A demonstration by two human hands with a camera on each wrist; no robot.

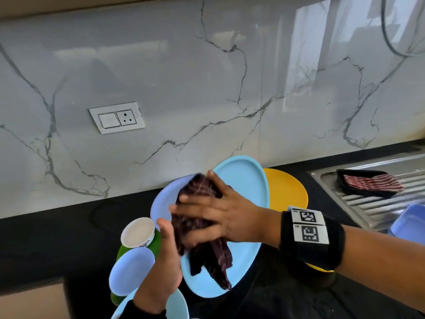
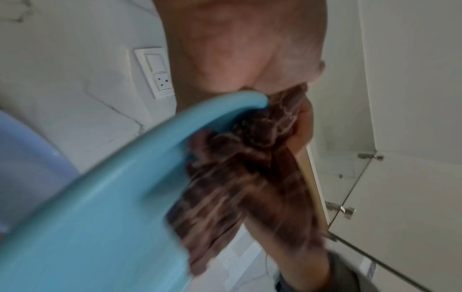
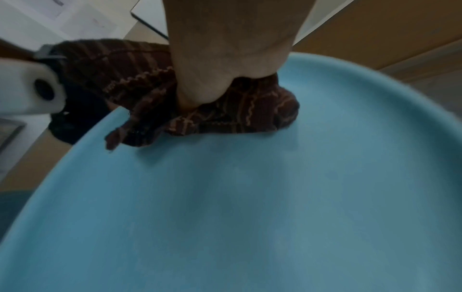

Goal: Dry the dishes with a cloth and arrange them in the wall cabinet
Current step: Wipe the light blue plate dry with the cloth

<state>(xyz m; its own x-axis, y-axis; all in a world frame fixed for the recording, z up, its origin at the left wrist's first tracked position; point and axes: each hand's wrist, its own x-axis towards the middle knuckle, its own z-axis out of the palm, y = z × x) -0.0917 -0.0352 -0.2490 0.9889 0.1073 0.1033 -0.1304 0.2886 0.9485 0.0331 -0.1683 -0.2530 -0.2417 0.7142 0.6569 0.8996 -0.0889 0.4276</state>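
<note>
Right hand, fingers spread, presses dark cloth on blue plate; left hand grips plate's edge, fingers hidden.

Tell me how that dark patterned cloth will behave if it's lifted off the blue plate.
Probably floppy: the dark cloth bunches under the right hand and a loose tail droops down the light blue plate. Likely light, since flat fingers alone pin it there. It should drape, not roll.
</note>
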